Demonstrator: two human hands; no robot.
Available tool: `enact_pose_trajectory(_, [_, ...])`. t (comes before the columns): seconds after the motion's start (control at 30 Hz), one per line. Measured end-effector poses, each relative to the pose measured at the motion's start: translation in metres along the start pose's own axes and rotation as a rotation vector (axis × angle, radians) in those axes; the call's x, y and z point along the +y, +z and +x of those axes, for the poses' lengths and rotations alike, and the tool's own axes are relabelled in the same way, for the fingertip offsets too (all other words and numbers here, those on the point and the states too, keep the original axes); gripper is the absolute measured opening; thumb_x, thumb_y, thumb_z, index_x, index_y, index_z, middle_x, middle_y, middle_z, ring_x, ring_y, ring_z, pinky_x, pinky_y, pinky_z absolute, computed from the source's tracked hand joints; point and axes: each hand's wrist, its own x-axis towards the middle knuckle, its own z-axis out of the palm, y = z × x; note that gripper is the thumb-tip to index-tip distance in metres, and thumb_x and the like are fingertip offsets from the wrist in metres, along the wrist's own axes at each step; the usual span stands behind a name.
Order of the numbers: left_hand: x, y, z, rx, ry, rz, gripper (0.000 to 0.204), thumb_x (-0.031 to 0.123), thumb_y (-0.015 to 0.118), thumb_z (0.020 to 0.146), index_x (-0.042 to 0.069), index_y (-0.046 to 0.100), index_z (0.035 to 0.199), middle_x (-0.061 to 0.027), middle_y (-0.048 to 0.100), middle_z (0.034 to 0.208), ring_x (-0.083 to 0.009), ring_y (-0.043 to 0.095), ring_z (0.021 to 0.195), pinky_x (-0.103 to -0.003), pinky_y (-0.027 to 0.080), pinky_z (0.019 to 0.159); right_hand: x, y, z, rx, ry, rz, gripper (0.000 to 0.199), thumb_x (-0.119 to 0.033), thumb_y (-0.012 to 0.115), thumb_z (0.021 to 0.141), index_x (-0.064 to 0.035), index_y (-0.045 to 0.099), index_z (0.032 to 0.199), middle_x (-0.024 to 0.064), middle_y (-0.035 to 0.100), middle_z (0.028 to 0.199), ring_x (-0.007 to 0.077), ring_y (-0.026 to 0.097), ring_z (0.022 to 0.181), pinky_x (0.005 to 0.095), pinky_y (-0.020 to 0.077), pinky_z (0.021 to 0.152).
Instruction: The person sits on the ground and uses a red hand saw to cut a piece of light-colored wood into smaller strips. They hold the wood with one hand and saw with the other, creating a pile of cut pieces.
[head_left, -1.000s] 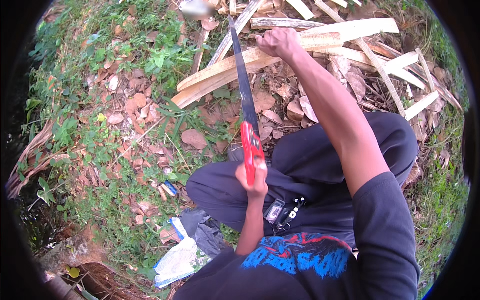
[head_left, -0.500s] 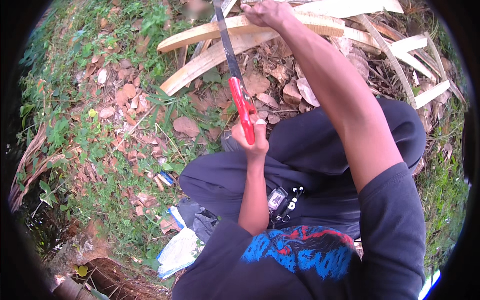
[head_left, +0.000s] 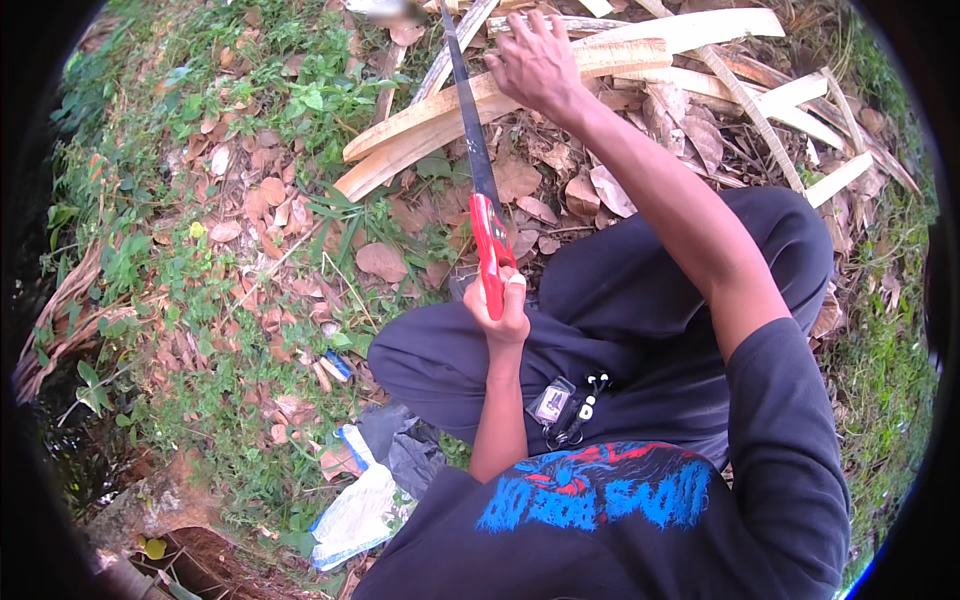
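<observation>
Gripping red-handled saw (head_left: 478, 170), left hand (head_left: 500, 310) raised.

Daylight is looking soft and even here, kind of overcast or shaded, so nothing is throwing hard shadows. The pale split wood strips (head_left: 560, 75) up top are catching the most light and getting close to washed out. The lower left corner by the dirt bank (head_left: 150, 510) is sinking into murk. Fisheye is bending everything toward the rim, with a black ring vignetting the frame. The top edge is smearing a bit, while the centre is staying pretty sharp.
</observation>
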Motion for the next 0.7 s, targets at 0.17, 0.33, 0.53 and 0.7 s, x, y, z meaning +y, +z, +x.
enact_pose_trajectory(0.17, [-0.005, -0.004, -0.001, 0.015, 0.015, 0.032, 0.010, 0.003, 0.057, 0.080, -0.002, 0.053, 0.073, -0.0002, 0.051, 0.062, -0.0061, 0.044, 0.053, -0.024, 0.035, 0.049, -0.016, 0.003, 0.007, -0.210, 0.048, 0.125, 0.045, -0.036, 0.037, 0.096, -0.0024, 0.067, 0.098, 0.0211, 0.064, 0.112, 0.0278, 0.058, 0.105, 0.0448, 0.0433, 0.088])
enact_pose_trajectory(0.33, [-0.004, -0.001, 0.000, -0.010, 0.071, 0.029, 0.010, 0.001, 0.053, 0.084, 0.000, 0.048, 0.076, -0.0026, 0.047, 0.057, -0.0067, 0.037, 0.043, -0.024, 0.030, 0.042, -0.013, 0.015, 0.003, -0.104, 0.092, 0.002, 0.050, -0.037, 0.032, 0.091, -0.0002, 0.062, 0.105, 0.0185, 0.064, 0.101, 0.0252, 0.058, 0.087, 0.0426, 0.0425, 0.078])
enact_pose_trajectory(0.53, [-0.005, -0.006, -0.003, -0.025, 0.085, 0.046, 0.011, 0.001, 0.052, 0.084, 0.001, 0.045, 0.076, -0.0032, 0.048, 0.058, -0.0071, 0.039, 0.045, -0.023, 0.030, 0.042, -0.020, -0.001, 0.009, -0.344, 0.092, 0.073, 0.037, -0.031, 0.035, 0.089, -0.0130, 0.056, 0.064, 0.0081, 0.054, 0.055, 0.0224, 0.049, 0.052, 0.0435, 0.0399, 0.071])
enact_pose_trajectory(0.7, [0.013, -0.010, -0.027, 0.026, -0.062, 0.006, 0.012, 0.006, 0.060, 0.080, -0.001, 0.052, 0.074, -0.0040, 0.055, 0.065, -0.0085, 0.048, 0.057, -0.026, 0.041, 0.054, -0.017, 0.006, 0.012, -0.295, 0.091, 0.052, 0.040, -0.028, 0.036, 0.090, -0.0149, 0.052, 0.056, 0.0062, 0.052, 0.050, 0.0216, 0.045, 0.044, 0.0437, 0.0384, 0.063])
